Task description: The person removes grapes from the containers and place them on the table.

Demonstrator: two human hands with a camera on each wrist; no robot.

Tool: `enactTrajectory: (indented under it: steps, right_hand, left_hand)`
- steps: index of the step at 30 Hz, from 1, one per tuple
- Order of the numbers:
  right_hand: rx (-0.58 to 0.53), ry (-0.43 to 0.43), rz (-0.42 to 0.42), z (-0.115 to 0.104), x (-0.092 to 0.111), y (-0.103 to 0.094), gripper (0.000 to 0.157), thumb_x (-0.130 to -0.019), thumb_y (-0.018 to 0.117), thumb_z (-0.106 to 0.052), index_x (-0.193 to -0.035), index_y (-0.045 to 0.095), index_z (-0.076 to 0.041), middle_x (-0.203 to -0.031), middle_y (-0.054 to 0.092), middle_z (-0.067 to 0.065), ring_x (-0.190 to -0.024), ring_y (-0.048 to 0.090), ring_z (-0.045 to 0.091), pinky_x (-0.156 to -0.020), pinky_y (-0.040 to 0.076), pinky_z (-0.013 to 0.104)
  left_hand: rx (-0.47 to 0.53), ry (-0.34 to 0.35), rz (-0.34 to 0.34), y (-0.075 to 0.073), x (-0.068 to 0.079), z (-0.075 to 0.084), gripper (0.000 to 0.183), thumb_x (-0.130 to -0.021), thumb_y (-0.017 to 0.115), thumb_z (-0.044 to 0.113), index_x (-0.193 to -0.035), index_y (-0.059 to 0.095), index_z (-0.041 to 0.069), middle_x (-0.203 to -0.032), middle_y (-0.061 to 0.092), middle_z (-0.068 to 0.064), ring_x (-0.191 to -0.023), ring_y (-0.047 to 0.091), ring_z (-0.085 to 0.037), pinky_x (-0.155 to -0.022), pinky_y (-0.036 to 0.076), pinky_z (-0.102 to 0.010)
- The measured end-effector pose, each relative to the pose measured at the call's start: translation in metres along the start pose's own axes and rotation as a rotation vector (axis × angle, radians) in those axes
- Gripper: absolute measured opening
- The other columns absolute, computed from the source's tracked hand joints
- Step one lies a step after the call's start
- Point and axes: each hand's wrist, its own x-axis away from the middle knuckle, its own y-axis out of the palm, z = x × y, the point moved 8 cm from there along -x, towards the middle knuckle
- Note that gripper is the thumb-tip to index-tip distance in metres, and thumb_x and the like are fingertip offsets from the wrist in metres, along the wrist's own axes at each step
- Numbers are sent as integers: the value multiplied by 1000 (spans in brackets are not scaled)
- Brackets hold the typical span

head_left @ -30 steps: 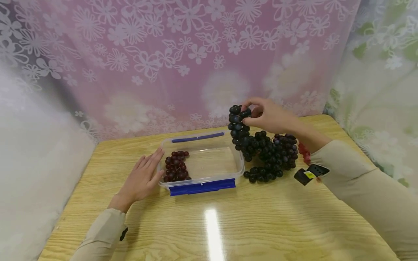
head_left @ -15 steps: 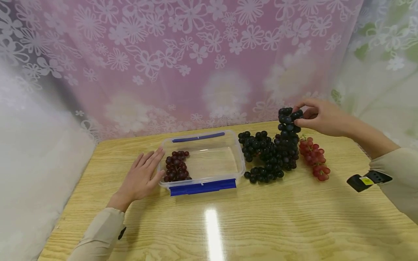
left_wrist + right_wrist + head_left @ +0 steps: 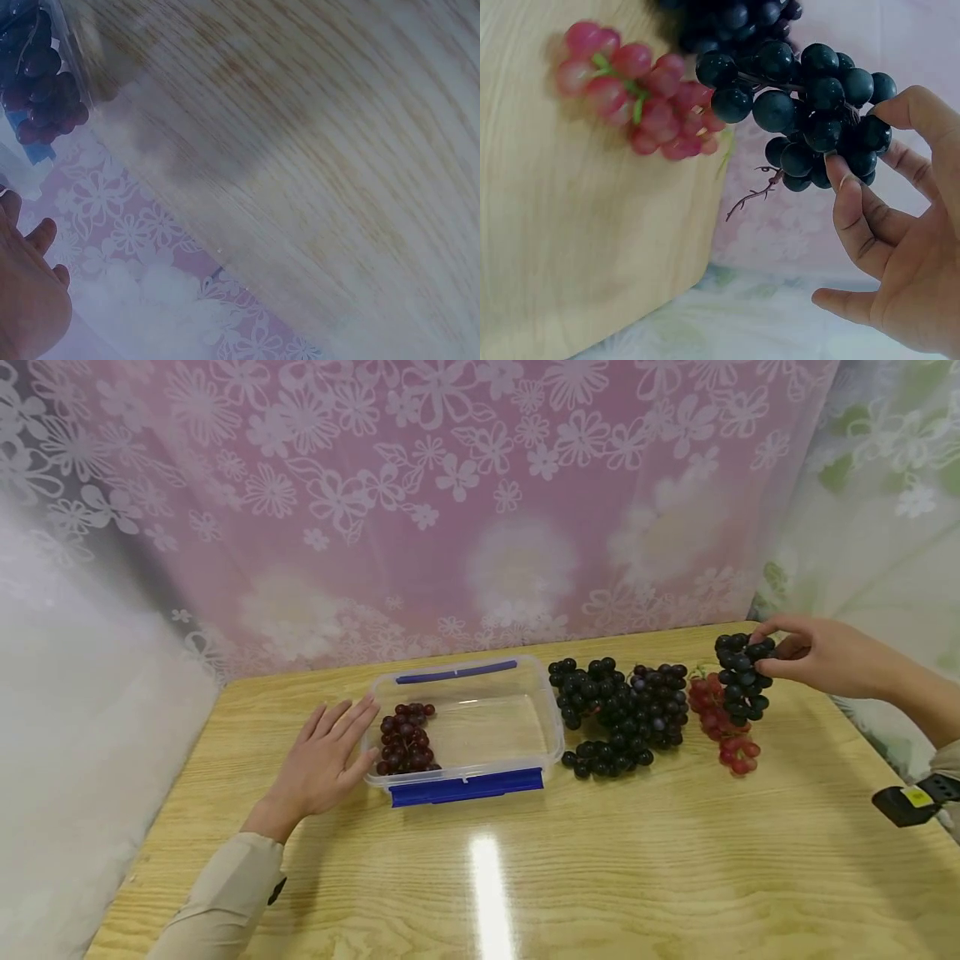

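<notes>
My right hand (image 3: pixel 828 656) pinches a bunch of black grapes (image 3: pixel 742 677) near its top, so it hangs at the right end of the table. In the right wrist view, thumb and fingers grip the dark berries (image 3: pixel 821 112), and a thin bare stem sticks out below. Behind that bunch lie red grapes (image 3: pixel 708 702), partly covered by it in the head view. My left hand (image 3: pixel 322 760) rests with fairly straight fingers against the left side of a clear plastic container (image 3: pixel 551 735) with blue clips. Inside its left end sits a bunch of dark red grapes (image 3: pixel 405 743).
Between the container and the red grapes lies a pile of black and dark purple grape bunches (image 3: pixel 622 710). The wooden table (image 3: pixel 615 860) ends at a pink flowered curtain (image 3: pixel 420 568) behind, with pale cloth on both sides.
My right hand has carried the black grapes rightward, away from the container and past the pile, to beside the red grapes, and lowered them. My left hand stays at the container.
</notes>
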Motion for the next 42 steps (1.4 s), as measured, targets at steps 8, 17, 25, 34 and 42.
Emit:
enactTrajectory:
  steps: [8,17,25,34,42]
  right_hand:
    - [81,41,-56,26,3,13,44,-94,62,-29,-127,48,-2,-91,67,6,-74,61,20,-59,47,37]
    - [131,21,-124,43,5,31,39,-95,62,-23,-125,48,-3,-77,60,-2,-57,48,13,-52,39,30]
    - [74,-7,-133,50,0,49,38,-96,59,-19,-127,48,0,-89,65,6,-66,58,15,-54,43,31]
    - [48,-37,-103,58,-2,54,33,-97,55,-9,-127,48,5,-103,64,25,-90,64,39,-62,51,39]
    - [106,-26,-106,58,0,56,35,-101,48,-14,-132,44,1,-104,64,26,-84,65,33,-55,49,36]
  left_hand:
    - [10,-3,-9,1,0,0,63,-100,43,44,-152,28,13,-156,23,-3,-139,24,-32,-114,6,-49]
    - [40,-11,0,4,2,-2,62,-101,39,45,-153,26,13,-156,23,-4,-139,25,-32,-115,5,-48]
    - [55,-3,13,6,1,-1,62,-101,39,43,-153,26,12,-156,23,-5,-138,26,-33,-114,7,-49]
    - [59,-10,3,6,0,-2,62,-101,37,45,-153,26,12,-157,22,-3,-139,24,-30,-115,6,-48]
    - [69,-21,-11,7,1,-2,62,-102,37,44,-153,25,12,-157,21,-4,-139,24,-30,-115,5,-47]
